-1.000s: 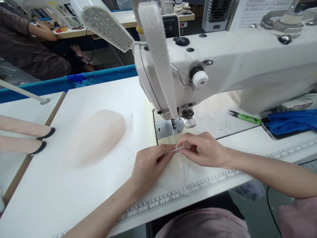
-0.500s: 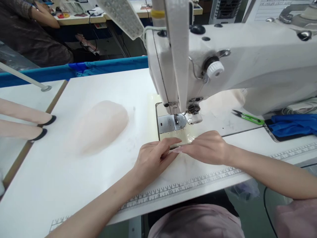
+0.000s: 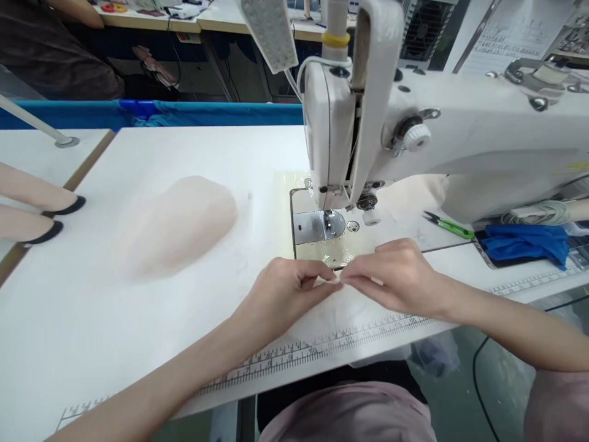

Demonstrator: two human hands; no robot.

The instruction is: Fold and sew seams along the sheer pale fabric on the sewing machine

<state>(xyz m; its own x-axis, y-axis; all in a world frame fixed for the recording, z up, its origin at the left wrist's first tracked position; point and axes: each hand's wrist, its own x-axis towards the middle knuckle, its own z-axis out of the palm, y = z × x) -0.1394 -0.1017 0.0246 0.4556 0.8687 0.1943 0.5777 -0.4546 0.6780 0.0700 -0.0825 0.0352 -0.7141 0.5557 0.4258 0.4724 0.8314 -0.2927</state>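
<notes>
My left hand [image 3: 283,294] and my right hand [image 3: 398,276] meet fingertip to fingertip near the front of the table. Between the pinched fingers and thumbs of both hands is a tiny whitish piece [image 3: 335,280], mostly hidden, whose kind I cannot make out. Just beyond my fingers lies the metal needle plate [image 3: 310,227] of a white sewing machine [image 3: 464,123]. The presser foot [image 3: 327,221] stands above that plate, apart from both hands.
Green thread snips [image 3: 453,229] and a blue cloth [image 3: 527,242] lie at the right. A printed ruler [image 3: 317,353] runs along the front edge. Two beige tubes with black ends [image 3: 34,196] reach in from the left. Another person [image 3: 55,55] is across the table.
My fingers have shifted into a raised tip-to-tip pinch, and a bit of the whitish piece shows between them. The camera view has turned, so the machine appears farther right.
</notes>
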